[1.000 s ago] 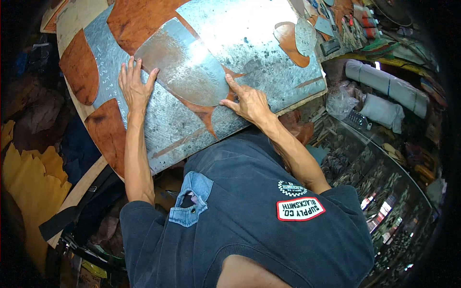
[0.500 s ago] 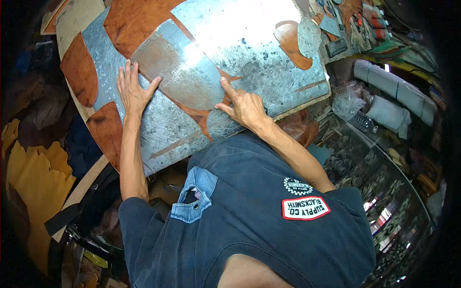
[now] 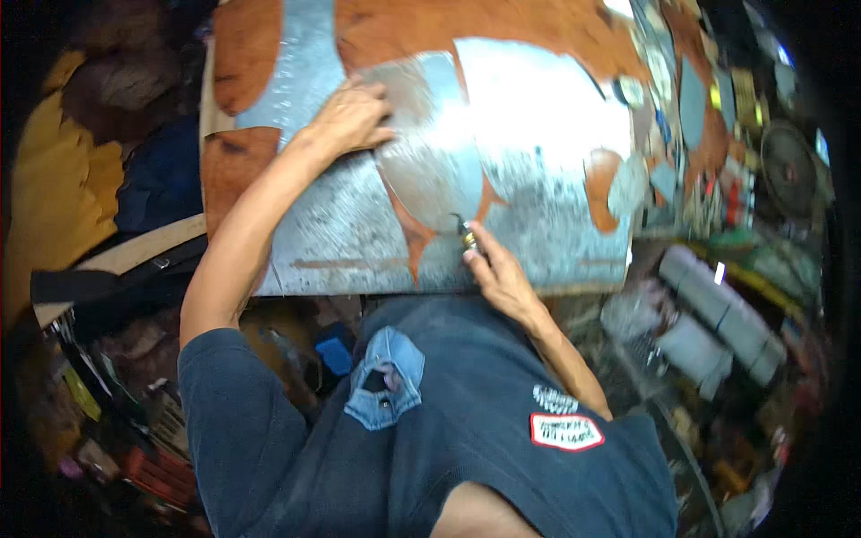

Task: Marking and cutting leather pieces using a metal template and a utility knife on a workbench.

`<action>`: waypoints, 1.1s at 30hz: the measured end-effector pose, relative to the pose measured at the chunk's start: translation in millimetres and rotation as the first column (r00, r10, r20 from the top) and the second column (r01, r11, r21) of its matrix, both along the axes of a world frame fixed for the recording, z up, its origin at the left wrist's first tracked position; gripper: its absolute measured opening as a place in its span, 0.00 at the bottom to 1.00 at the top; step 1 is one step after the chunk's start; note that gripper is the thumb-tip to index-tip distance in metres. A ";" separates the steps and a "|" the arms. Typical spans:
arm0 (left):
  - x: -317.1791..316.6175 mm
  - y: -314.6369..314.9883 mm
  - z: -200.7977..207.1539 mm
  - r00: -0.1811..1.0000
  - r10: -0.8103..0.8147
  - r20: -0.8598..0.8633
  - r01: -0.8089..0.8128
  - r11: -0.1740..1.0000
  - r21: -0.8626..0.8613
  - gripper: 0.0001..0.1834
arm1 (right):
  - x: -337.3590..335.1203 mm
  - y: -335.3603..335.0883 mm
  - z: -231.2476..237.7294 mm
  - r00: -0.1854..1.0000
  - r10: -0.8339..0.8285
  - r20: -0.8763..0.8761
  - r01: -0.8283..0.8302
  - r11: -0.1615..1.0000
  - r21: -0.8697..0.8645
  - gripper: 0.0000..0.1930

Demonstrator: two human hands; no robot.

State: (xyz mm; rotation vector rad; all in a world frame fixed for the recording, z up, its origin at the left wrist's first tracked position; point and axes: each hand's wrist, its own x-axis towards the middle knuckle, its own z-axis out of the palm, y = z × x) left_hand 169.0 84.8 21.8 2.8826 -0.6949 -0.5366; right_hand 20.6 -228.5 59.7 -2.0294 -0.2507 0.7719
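A broad work board (image 3: pixel 359 242) fills the far half of the view, covered in grey-silver sheet with patches of rust-brown leather (image 3: pixel 502 36) showing along its far edge and at its left side. On it lies a curved, shield-shaped metal template (image 3: pixel 430 170), duller than the bright sheet to its right. The left hand (image 3: pixel 350 117) lies flat on the template's far left edge, fingers spread and pressing down, gripping nothing. The right hand (image 3: pixel 498 273) sits at the board's near edge, fingers pinched shut around a small marking tool (image 3: pixel 466 235) whose tip touches the sheet just at the template's near point.

Small cut pieces, grey and brown, lie scattered on the right part of the board (image 3: pixel 628 184). To the right, past the board, grey rolls of material (image 3: pixel 717 314) lie side by side amid cluttered shelves and tools, too blurred to tell apart. On the left, yellow and dark blue cloth (image 3: pixel 90 179) is heaped beside the board. A dark blue apron (image 3: pixel 466 448) with a denim pocket and a sewn patch fills the near centre.
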 end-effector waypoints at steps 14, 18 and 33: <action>96.7 -15.9 27.3 0.630 0.178 -0.756 -0.179 0.980 0.082 0.66 | 161.4 200.7 -58.4 0.758 0.339 0.558 -0.123 0.914 -0.388 0.16; 109.7 -23.3 31.7 0.642 0.162 -0.749 -0.171 0.983 0.066 0.65 | 159.5 209.8 -59.6 0.782 0.339 0.523 -0.082 0.887 -0.454 0.18; 101.2 -17.7 32.2 0.699 0.151 -0.699 -0.141 0.987 0.071 0.64 | 158.0 212.5 -52.5 0.760 0.383 0.526 -0.115 0.875 -0.471 0.19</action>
